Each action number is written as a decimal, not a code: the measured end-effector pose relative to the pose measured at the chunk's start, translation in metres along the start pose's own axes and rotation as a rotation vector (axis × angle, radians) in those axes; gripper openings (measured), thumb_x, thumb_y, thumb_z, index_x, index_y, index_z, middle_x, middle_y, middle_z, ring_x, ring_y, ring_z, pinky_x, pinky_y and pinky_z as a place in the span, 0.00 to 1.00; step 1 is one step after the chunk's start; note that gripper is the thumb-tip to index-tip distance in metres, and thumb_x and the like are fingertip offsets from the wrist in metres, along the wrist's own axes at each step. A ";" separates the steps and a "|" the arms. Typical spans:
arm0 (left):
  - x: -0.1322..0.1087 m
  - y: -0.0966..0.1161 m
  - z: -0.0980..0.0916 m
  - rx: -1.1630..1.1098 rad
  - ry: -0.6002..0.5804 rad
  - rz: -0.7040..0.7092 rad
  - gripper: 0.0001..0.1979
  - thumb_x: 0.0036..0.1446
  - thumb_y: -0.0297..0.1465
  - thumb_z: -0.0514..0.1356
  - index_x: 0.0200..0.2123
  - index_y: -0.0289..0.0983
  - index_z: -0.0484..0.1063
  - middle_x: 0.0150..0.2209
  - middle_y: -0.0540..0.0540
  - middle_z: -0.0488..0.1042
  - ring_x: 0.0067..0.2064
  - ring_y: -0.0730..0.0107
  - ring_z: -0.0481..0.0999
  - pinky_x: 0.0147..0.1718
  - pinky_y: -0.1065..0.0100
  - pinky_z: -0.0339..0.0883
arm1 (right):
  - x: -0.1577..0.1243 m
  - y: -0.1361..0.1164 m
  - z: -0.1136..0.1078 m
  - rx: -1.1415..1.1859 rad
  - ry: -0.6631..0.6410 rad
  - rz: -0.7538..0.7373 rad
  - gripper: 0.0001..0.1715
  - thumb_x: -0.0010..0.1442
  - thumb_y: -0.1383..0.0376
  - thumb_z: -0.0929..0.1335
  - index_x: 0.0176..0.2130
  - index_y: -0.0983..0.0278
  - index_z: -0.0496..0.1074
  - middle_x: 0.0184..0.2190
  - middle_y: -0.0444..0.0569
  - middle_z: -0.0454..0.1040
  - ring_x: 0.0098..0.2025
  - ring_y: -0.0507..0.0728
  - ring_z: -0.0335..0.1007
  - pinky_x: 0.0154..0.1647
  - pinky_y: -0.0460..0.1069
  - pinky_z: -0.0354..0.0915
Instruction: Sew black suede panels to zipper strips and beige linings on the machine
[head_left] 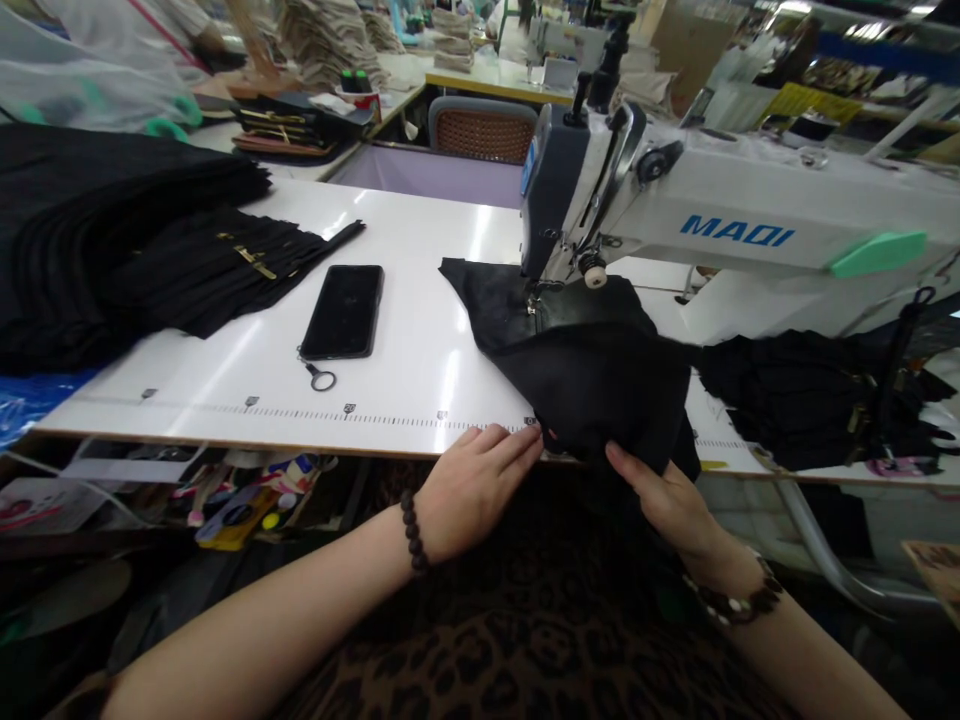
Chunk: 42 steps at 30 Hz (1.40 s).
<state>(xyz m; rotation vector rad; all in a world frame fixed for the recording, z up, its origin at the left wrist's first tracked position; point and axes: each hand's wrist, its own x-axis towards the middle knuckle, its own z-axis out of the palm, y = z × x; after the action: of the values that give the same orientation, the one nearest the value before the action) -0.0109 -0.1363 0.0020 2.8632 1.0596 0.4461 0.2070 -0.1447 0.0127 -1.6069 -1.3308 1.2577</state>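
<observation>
Fabric [592, 370], black, lies under the sewing machine [735, 220] needle, trailing toward me. I observe my right hand [667, 500] pinching its near corner; left hand [480, 490] lies flat and unclenched, fingertips touching its edge.

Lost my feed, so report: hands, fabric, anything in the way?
Left hand flat at table edge, by black fabric. Right hand pinching its near corner. Fabric under sewing machine foot. Phone off left, clear.
</observation>
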 end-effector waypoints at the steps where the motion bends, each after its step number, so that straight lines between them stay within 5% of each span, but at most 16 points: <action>1: 0.001 -0.001 0.001 -0.009 0.017 -0.011 0.19 0.59 0.24 0.49 0.54 0.29 0.59 0.54 0.40 0.63 0.42 0.60 0.65 0.38 0.60 0.65 | 0.000 0.000 0.001 0.016 0.017 0.021 0.35 0.51 0.46 0.65 0.50 0.65 0.67 0.50 0.51 0.67 0.54 0.62 0.61 0.56 0.55 0.58; 11: 0.014 -0.009 0.013 -0.234 0.306 -0.083 0.08 0.60 0.28 0.52 0.37 0.32 0.69 0.36 0.43 0.73 0.36 0.65 0.68 0.34 0.64 0.64 | 0.000 0.002 0.003 0.207 -0.023 0.109 0.30 0.50 0.49 0.67 0.49 0.61 0.68 0.50 0.47 0.68 0.55 0.59 0.60 0.58 0.53 0.54; 17: 0.019 -0.008 0.016 -0.372 0.412 -0.054 0.08 0.57 0.23 0.54 0.42 0.33 0.66 0.39 0.44 0.74 0.38 0.67 0.70 0.37 0.66 0.65 | 0.001 0.002 0.000 0.206 0.030 0.164 0.33 0.48 0.48 0.68 0.49 0.62 0.68 0.49 0.47 0.68 0.54 0.61 0.60 0.58 0.53 0.56; 42: 0.034 -0.008 0.014 -0.435 0.389 -0.110 0.05 0.57 0.26 0.55 0.30 0.35 0.69 0.32 0.44 0.71 0.33 0.67 0.66 0.31 0.67 0.62 | 0.000 -0.001 -0.001 0.192 0.039 0.224 0.33 0.45 0.46 0.69 0.46 0.62 0.71 0.47 0.48 0.71 0.52 0.62 0.63 0.56 0.55 0.58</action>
<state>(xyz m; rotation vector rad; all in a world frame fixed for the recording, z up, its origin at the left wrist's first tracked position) 0.0128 -0.1072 -0.0040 2.3739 1.0045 1.1039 0.2073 -0.1443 0.0142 -1.6668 -0.9938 1.4324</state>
